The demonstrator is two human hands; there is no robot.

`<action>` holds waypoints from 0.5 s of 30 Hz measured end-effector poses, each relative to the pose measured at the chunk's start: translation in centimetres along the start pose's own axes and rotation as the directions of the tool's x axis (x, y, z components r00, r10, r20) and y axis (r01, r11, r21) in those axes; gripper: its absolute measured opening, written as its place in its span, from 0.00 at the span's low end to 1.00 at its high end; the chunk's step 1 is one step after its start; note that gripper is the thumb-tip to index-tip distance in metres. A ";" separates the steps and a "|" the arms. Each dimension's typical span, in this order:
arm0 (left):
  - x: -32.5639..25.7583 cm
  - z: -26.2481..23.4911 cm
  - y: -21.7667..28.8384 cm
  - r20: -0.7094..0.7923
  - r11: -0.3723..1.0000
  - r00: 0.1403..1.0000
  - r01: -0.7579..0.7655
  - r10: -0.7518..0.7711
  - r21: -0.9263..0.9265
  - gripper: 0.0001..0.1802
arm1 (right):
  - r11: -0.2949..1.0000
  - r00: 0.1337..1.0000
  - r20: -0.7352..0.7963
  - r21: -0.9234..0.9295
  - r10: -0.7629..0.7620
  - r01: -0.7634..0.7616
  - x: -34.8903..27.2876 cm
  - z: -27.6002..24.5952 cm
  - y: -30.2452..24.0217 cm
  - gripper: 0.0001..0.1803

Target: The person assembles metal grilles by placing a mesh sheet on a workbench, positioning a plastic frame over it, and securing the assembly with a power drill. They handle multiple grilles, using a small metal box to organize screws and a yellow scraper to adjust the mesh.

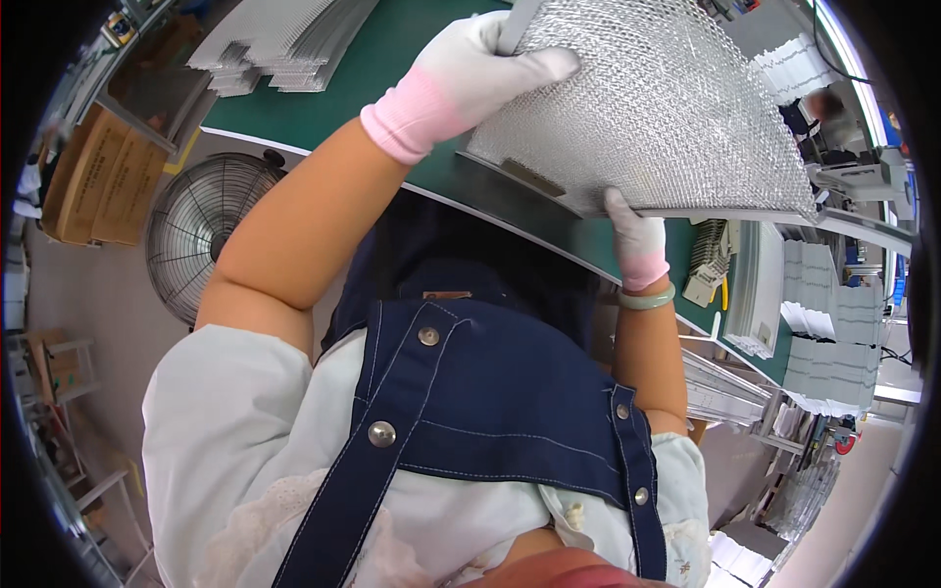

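A silver metal mesh filter panel (pixel 667 108) is held up over the green worktable (pixel 372 73), tilted toward me. My left hand (pixel 490 73), in a white glove with a pink cuff, grips the panel's left edge, thumb lying on the mesh side. Lower down, my right hand (pixel 637 235), gloved the same way, grips the bottom edge with its thumb up on the front. A grey metal frame strip (pixel 524 181) runs below the mesh near the table's front edge; whether it is joined to the panel I cannot tell. The fingers behind the panel are hidden.
Stacked silver metal strips (pixel 279 44) lie at the table's far left. To the right are a grey ribbed part (pixel 708 260) and long pale frame pieces (pixel 755 294). A floor fan (pixel 211 230) and cardboard boxes (pixel 108 176) stand at the left.
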State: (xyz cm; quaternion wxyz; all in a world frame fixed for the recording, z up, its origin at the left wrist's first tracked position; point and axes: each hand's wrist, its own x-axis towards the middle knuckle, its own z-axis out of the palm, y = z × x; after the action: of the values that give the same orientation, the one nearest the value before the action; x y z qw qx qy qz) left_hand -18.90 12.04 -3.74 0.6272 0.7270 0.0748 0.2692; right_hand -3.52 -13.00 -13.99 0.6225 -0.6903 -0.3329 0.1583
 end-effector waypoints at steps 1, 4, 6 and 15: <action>-0.4 -0.6 -0.6 0.052 1.000 0.999 -0.013 0.011 0.026 0.17 | 0.996 0.999 0.025 0.073 0.042 -0.044 0.2 0.3 0.0 0.23; -0.9 -1.7 -4.5 0.280 0.982 0.955 -0.135 0.093 0.132 0.23 | 0.983 0.967 0.193 -0.105 0.166 -0.148 1.0 -0.1 -0.6 0.20; -2.3 -1.8 -7.7 0.384 0.972 0.920 -0.155 0.077 0.176 0.21 | 0.899 0.933 0.265 -0.423 0.244 -0.115 0.9 -0.6 0.9 0.19; -5.3 -2.4 -10.6 0.656 0.827 0.743 -0.449 0.134 0.339 0.21 | 0.763 0.896 0.444 -0.583 0.012 0.279 0.8 -1.1 3.9 0.16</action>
State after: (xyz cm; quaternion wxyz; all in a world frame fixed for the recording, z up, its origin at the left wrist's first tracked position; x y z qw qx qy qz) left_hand -22.11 13.92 -15.20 0.3666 0.9071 -0.1847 0.0928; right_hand -1.18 -13.32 -17.44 0.2761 -0.7817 -0.5423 0.1365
